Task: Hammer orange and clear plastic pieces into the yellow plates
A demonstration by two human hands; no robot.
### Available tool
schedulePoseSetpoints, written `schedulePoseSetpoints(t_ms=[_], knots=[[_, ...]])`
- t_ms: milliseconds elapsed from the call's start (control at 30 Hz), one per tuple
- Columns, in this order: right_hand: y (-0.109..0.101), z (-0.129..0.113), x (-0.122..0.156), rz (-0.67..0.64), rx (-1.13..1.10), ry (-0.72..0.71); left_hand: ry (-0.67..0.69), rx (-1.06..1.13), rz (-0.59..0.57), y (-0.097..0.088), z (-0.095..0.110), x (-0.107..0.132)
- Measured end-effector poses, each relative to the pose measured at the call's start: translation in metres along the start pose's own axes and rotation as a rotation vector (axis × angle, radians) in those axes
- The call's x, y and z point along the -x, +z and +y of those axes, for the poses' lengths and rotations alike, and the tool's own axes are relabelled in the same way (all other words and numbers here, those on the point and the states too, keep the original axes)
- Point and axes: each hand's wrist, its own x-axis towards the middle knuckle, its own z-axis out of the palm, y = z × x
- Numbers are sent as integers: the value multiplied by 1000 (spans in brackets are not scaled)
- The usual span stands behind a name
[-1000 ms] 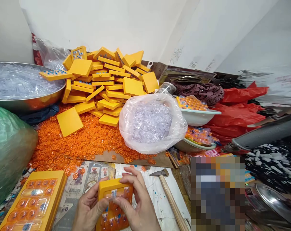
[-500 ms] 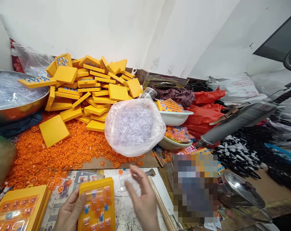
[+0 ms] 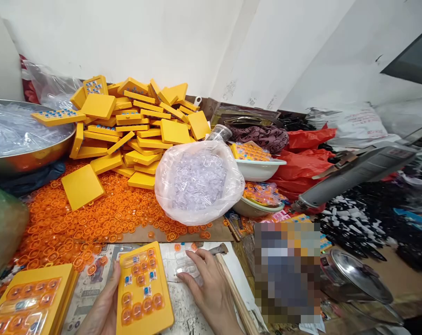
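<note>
My left hand (image 3: 106, 298) grips a flat yellow plastic panel (image 3: 136, 289) by its left edge, tilted up at the front of the worktop. Orange rings, several small blue-and-white pieces and a clear tube-like cover sit in the panel's face. Just right of it my right hand (image 3: 211, 284) hovers low over the white board, thumb and fingers apart and curved. Clear plastic pieces (image 3: 185, 266) lie by its fingertips; I cannot tell whether they touch. A few loose orange rings (image 3: 177, 247) lie behind them. Beside my right hand is a hammer (image 3: 235, 295) with a wooden handle.
Finished-looking yellow panels (image 3: 25, 298) are stacked at front left. Behind spread loose orange rings (image 3: 120, 209) and a heap of yellow panels (image 3: 176, 131). A white bag (image 3: 164, 186) holds clear pieces. Bowls (image 3: 261, 170), a lidded pot (image 3: 357, 279) and a grey lamp-like arm (image 3: 353, 172) stand right.
The panel in my left hand has turned slightly and shows its face more clearly. My right hand has come down closer to the clear pieces. The view has shifted a little.
</note>
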Motion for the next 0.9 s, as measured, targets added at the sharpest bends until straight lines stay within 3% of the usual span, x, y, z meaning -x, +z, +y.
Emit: schedulePoseSetpoints(t_ms=[67, 233, 300, 400, 500, 600, 800, 900], knots=[[-9, 7, 0, 59, 37, 16, -35, -15, 16, 5, 0, 4], [-47, 24, -20, 383, 206, 166, 124, -106, 87, 15, -4, 7], [-55, 30, -27, 441, 239, 222, 162, -150, 87, 18, -5, 7], [-48, 34, -24, 287, 133, 152, 195, -196, 55, 21, -7, 9], [-28, 27, -10, 66, 17, 4, 199, -208, 29, 21, -7, 12], [-11, 16, 1, -63, -8, -56, 212, -195, 8, 19, -6, 15], [-3, 10, 0, -109, 38, -47, 210, -209, 39, 18, -3, 20], [-6, 14, -7, -71, 57, -26, 196, -221, 57, 18, -3, 21]])
